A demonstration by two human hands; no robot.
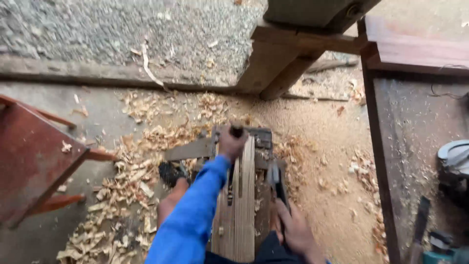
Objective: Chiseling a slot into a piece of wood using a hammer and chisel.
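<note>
My left hand, at the end of a blue sleeve, reaches forward and is closed around a short dark handle at the far end of a pale wooden plank. The plank lies lengthwise under me on a low dark frame. My right hand is low at the right of the plank, fingers wrapped around a dark grey tool that points away from me. What kind of tool it is cannot be made out. My foot in a dark sandal rests left of the plank.
Wood shavings and sawdust cover the floor. A red metal frame stands at the left. A dark workbench with a grey power tool runs along the right. A concrete ledge and wooden legs lie ahead.
</note>
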